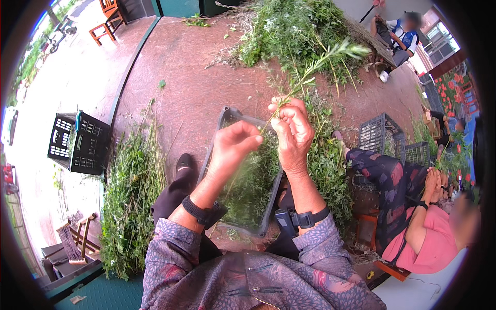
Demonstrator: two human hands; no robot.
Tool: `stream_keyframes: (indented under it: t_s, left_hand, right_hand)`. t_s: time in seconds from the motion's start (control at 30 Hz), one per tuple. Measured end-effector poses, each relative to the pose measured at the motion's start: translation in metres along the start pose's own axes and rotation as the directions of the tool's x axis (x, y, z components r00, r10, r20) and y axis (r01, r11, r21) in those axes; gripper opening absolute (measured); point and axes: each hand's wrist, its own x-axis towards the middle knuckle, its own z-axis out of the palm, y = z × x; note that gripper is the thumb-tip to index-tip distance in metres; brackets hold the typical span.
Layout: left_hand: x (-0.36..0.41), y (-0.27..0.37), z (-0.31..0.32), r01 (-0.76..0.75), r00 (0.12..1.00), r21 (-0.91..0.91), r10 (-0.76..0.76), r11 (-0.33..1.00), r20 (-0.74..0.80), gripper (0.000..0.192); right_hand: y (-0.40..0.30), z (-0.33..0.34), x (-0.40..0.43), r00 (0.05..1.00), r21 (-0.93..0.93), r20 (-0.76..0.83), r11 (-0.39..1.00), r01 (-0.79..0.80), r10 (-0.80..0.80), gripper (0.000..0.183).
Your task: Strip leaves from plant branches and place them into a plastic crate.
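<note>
My right hand (293,133) is raised above a dark plastic crate (271,207), its fingers closed on the stem of a leafy green sprig (306,77) that points up and to the right. Beside it, slightly blurred, my left hand (238,141) has its thumb and fingertips at the lower end of the stem; whether they grip it is not clear. Loose picked leaves (248,193) fill much of the crate, which stands on the floor between my legs.
Cut leafy stalks (131,193) lie at left, with more stalks (329,174) right of the crate. A large plant heap (290,31) is ahead. A black crate (89,141) stands far left. A person in pink (434,240) sits at right; another person (405,37) sits farther off.
</note>
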Motion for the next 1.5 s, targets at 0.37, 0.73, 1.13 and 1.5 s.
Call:
stream_keyframes:
  t_s: [0.37, 0.73, 1.13, 1.5]
  left_hand:
    - [0.001, 0.003, -0.005, -0.005, 0.999, -0.025, 0.006, 1.0, 0.036, 0.009]
    - [0.004, 0.003, -0.007, 0.037, 0.999, -0.219, -0.031, 0.975, 0.028, 0.009]
    - [0.014, 0.016, -0.025, -0.041, 0.998, 0.168, 0.049, 0.985, -0.045, 0.006]
    - [0.024, 0.064, -0.009, -0.144, 0.989, 0.091, 0.146, 0.985, -0.013, 0.019]
  right_hand:
    - [0.0, 0.007, 0.0, 0.998, 0.038, 0.028, 0.997, -0.064, 0.063, 0.012]
    - [-0.013, 0.006, 0.0, 0.917, 0.147, 0.369, 0.964, -0.221, 0.154, 0.016]
    - [-0.005, 0.004, -0.001, 0.946, 0.088, 0.293, 0.982, -0.17, 0.137, 0.011]
    - [-0.011, -0.001, -0.008, 0.902, 0.066, 0.323, 0.943, -0.325, 0.288, 0.013]
